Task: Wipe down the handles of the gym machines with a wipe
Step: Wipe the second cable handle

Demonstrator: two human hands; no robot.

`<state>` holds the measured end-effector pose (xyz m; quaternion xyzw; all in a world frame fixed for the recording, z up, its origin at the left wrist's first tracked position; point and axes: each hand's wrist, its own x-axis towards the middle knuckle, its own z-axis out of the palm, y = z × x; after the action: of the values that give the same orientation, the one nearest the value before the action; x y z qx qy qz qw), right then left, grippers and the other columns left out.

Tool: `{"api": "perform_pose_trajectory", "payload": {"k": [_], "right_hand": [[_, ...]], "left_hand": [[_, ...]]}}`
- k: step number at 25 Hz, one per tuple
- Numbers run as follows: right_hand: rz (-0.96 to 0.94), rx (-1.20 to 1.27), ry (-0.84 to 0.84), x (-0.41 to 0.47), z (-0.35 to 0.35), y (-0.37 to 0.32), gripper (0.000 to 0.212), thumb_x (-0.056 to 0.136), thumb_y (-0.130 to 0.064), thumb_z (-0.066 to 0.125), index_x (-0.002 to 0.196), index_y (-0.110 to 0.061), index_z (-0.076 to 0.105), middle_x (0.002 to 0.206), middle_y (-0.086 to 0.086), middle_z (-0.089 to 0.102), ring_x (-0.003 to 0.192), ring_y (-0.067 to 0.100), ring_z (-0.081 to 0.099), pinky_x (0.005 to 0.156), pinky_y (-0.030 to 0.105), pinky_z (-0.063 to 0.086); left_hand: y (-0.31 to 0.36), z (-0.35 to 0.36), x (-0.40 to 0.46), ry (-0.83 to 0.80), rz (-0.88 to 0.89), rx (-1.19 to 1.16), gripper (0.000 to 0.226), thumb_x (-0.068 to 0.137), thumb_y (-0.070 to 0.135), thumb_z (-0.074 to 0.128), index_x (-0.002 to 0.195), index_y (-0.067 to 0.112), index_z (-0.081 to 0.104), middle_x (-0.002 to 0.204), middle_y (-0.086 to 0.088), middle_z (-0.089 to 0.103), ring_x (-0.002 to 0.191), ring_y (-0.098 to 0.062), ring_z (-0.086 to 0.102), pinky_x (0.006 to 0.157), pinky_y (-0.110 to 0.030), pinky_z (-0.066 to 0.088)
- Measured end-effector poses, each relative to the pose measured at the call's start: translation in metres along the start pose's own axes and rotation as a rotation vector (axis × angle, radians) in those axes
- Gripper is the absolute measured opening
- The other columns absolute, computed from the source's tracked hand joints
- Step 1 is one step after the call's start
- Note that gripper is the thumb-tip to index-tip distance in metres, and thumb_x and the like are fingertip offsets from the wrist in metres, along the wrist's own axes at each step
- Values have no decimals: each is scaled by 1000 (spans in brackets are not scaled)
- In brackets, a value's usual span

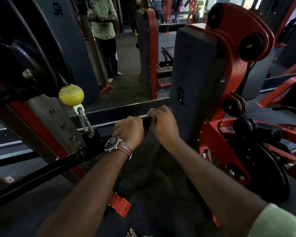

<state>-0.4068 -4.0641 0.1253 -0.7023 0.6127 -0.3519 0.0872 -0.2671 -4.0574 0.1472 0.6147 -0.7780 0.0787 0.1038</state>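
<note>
The left hand [129, 130] grips the black handle [146, 123]; at its 3 o'clock, the right hand [162, 124] pinches what looks like a pale wipe [150, 111] against it.

A black handle [146, 123] lies roughly level between both fists, a pale wipe [151, 111] at its right end.

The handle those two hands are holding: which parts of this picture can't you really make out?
- Handle, head view: only a short dark stretch shows between the left hand and right hand; the fingers cover the rest.
- Wipe: a pale scrap at the right hand's fingertips, mostly hidden and blurred.
- Numbers on the weight stack: the lowest is too blurred to read.
</note>
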Motion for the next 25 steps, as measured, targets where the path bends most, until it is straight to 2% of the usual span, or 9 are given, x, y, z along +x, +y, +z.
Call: {"api": "perform_pose_trajectory", "payload": {"k": [2,5,9,10,13,17,20,22,25], "right_hand": [[5,53,34,2,-2,8,16,96,-20,59,111,-18,66,112,-4,52,93,8,54,86,27,50],[291,195,294,12,-6,24,23,92,-6,62,111,-18,64,110,-5,52,93,7,54,89,32,54],[225,313,358,-10,23,-1,20,89,-1,63,103,-15,60,103,-3,57,87,9,56,79,23,51],[285,421,417,-8,24,-2,19,90,-1,62,100,-16,59,99,-3,59,86,10,58,78,25,52],[737,929,549,23,13,4,13,96,-5,59,104,-16,61,95,-2,65,86,13,65,71,23,55],[1144,1714,417,33,11,11,21,100,-6,49,111,-9,66,89,5,67,73,16,65,58,24,51],[1023,1805,161,23,14,20,19,100,-3,47,105,0,65,79,4,65,68,9,64,62,18,53],[982,1911,22,11,15,15,16,97,-4,49,95,-6,64,72,5,66,64,12,65,68,21,54],[842,1872,-46,6,12,17,9,86,-11,63,92,-15,68,86,5,67,77,16,67,82,29,54]], "left_hand": [[-4,0,-1,5,-10,17,33,94,46,60,100,14,67,74,5,49,61,-13,46,47,-26,26],[-3,-1,-3,-12,-22,3,39,94,55,57,99,17,67,69,7,45,59,-11,46,47,-26,28],[-1,-6,0,-35,-81,-50,40,94,52,58,101,14,66,69,6,42,61,-13,45,49,-26,30],[-2,-8,2,-56,-88,-55,41,94,54,57,100,14,66,70,5,42,62,-14,47,50,-26,32],[-3,-14,4,-106,-106,-91,39,94,58,55,90,19,58,68,6,43,57,-11,44,49,-26,33],[-3,-18,5,-180,-116,-137,39,93,60,55,84,23,47,70,5,47,57,-9,46,47,-27,31],[-5,-18,6,-272,-117,-206,41,91,62,57,89,21,55,76,3,57,63,-14,56,50,-27,39],[-6,-19,7,-298,-122,-239,42,89,64,58,91,21,57,79,2,59,67,-16,59,53,-28,42],[-6,-19,7,-334,-104,-259,40,89,63,59,92,23,55,81,2,60,69,-16,60,54,-29,42]]}}
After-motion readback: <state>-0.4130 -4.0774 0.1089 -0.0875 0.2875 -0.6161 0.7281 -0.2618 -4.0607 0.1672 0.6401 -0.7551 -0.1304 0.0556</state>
